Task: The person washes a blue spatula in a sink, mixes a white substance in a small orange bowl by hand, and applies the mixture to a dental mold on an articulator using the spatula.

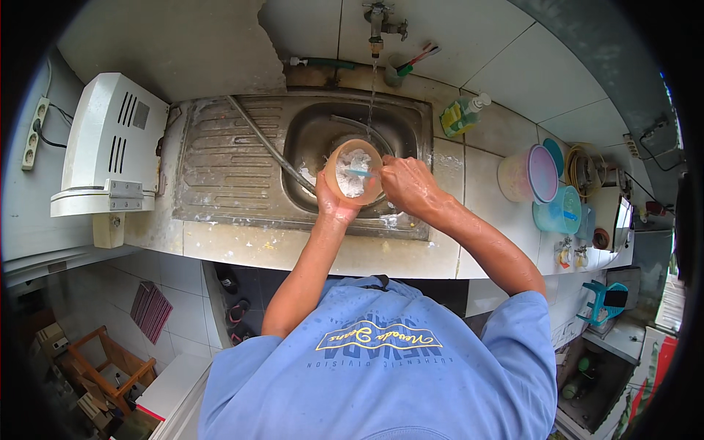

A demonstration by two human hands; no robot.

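Note:
Over the sink basin (299,125), a round peach-coloured plastic container (334,172) with white foamy contents (353,185) is tilted so its opening shows. My left hand (339,202) is closed around its lower left side, palm underneath. My right hand (412,183) is a closed fist against the right rim. What the fist grips is hidden, either the container's handle or a tool. A light blue stick-like piece (358,173) lies across the foam and points toward that fist. Water runs from the tap (376,44) into the basin just behind the container.
A grey hose (260,136) crosses the ribbed drainboard (220,172) into the basin. Behind the sink stands a cup with toothbrushes (396,72); a green-yellow pump bottle (462,116) is to its right. Plastic tubs (541,174) line the right counter. A white appliance (117,139) stands left.

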